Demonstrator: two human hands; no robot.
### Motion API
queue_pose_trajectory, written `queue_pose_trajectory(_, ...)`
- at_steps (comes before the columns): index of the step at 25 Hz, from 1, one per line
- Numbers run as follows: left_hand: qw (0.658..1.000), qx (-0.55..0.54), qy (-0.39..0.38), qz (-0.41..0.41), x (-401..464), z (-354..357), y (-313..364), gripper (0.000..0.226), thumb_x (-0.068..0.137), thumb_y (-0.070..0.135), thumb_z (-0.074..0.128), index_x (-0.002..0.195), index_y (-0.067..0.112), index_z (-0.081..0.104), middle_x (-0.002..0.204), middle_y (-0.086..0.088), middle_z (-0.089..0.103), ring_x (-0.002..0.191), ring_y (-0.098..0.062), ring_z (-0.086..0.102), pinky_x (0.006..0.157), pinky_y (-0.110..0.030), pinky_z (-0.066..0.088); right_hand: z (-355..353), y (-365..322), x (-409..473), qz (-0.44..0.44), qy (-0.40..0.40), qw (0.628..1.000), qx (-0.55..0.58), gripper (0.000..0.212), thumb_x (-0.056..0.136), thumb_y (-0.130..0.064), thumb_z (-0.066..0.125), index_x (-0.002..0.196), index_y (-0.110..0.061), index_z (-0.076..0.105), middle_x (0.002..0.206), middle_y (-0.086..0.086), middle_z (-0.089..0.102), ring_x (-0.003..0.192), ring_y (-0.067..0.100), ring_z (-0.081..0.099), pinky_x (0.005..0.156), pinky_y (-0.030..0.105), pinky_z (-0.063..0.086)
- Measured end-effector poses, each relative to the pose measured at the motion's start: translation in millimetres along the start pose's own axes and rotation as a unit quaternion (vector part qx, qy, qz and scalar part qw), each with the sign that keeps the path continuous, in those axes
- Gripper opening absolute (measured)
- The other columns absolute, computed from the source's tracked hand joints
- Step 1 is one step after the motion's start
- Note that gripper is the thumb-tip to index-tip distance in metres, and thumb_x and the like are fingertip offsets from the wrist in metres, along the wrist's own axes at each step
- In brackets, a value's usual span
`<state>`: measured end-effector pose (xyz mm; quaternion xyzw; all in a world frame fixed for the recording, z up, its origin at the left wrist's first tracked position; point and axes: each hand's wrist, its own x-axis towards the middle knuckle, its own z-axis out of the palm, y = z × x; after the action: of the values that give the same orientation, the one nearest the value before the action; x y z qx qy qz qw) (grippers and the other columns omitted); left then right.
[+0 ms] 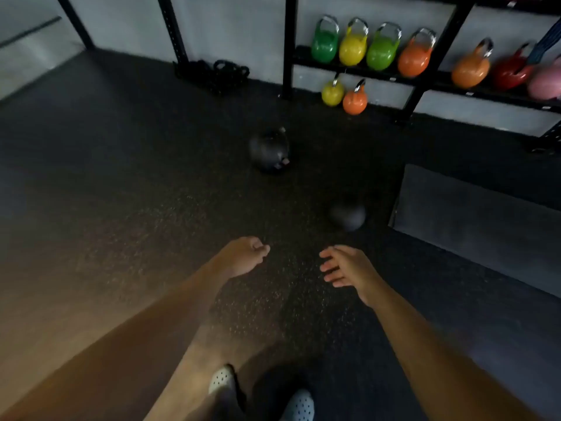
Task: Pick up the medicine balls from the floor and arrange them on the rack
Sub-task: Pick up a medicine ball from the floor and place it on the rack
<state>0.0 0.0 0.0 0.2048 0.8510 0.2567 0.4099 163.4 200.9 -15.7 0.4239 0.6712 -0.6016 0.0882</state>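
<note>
Two dark medicine balls lie on the black rubber floor. The larger ball (269,151) is farther off, near the middle of the view. The smaller ball (348,214) rests closer, just beyond and slightly right of my right hand. My left hand (245,256) hovers over the floor with its fingers loosely curled and nothing in it. My right hand (343,265) is held out with fingers spread, empty, a short way short of the smaller ball. The black rack (431,77) stands along the wall at the upper right.
Coloured kettlebells (353,45) fill the rack's shelf, and two small ones (354,100) sit on the floor below it. A dark mat (473,214) lies at the right. Coiled black rope (217,72) is by an upright post (174,31). My shoes (223,381) show at the bottom.
</note>
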Motion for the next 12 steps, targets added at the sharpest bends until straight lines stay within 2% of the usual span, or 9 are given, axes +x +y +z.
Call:
queue_pose_trajectory(3,0.997,0.012,-0.043,-0.057,16.2,30.1,-40.9,0.049,0.112,0.041,0.045,0.149,0.011,0.056,0.152,-0.01,0.06,0.139,-0.03,0.058,0.104,-0.028,0.04,15.6,44.6,30.0,0.069,-0.024,0.996,-0.047,0.03,0.108,-0.029,0.045,0.123,-0.019,0.069,0.112,0.006,0.075,0.098,0.025,0.071,0.08,0.036,0.056)
queue_pose_trajectory(4,0.994,0.007,-0.066,-0.086,20.4,39.8,-54.2,0.053,0.111,0.042,0.046,0.153,0.011,0.052,0.158,-0.009,0.055,0.144,-0.03,0.054,0.111,-0.028,0.038,23.4,60.1,40.1,0.095,-0.035,0.993,-0.065,0.03,0.108,-0.028,0.046,0.123,-0.018,0.069,0.114,0.007,0.074,0.099,0.024,0.069,0.078,0.035,0.055)
queue_pose_trajectory(6,0.989,0.011,-0.085,-0.122,39.3,58.8,-85.9,0.057,0.11,0.047,0.046,0.155,0.012,0.051,0.162,-0.008,0.052,0.147,-0.029,0.051,0.122,-0.037,0.038,39.9,81.7,60.4,0.131,-0.058,0.984,-0.102,0.026,0.107,-0.026,0.046,0.119,-0.018,0.069,0.114,0.008,0.072,0.093,0.022,0.066,0.074,0.033,0.051)
queue_pose_trajectory(8,0.985,0.019,-0.097,-0.144,57.9,66.1,-107.2,0.054,0.109,0.048,0.045,0.148,0.013,0.06,0.155,-0.012,0.059,0.138,-0.028,0.058,0.115,-0.039,0.045,49.2,86.2,85.1,0.145,-0.072,0.974,-0.156,0.025,0.106,-0.027,0.049,0.116,-0.017,0.069,0.111,0.009,0.072,0.087,0.019,0.063,0.075,0.033,0.051)
queue_pose_trajectory(10,0.983,0.002,-0.102,-0.151,77.7,67.2,-121.1,0.049,0.111,0.041,0.043,0.142,0.007,0.063,0.146,-0.016,0.065,0.126,-0.026,0.063,0.104,-0.035,0.047,53.2,87.3,117.3,0.142,-0.091,0.96,-0.224,0.029,0.105,-0.03,0.051,0.115,-0.011,0.072,0.109,0.011,0.073,0.092,0.022,0.066,0.089,0.04,0.054)
queue_pose_trajectory(12,0.979,-0.001,-0.124,-0.161,97.7,61.7,-122.7,0.046,0.113,0.032,0.041,0.147,0.007,0.059,0.149,-0.017,0.061,0.134,-0.027,0.059,0.109,-0.037,0.045,54.0,74.6,145.8,0.148,-0.11,0.946,-0.266,0.034,0.106,-0.029,0.05,0.117,-0.006,0.072,0.11,0.015,0.073,0.105,0.029,0.068,0.095,0.043,0.053)
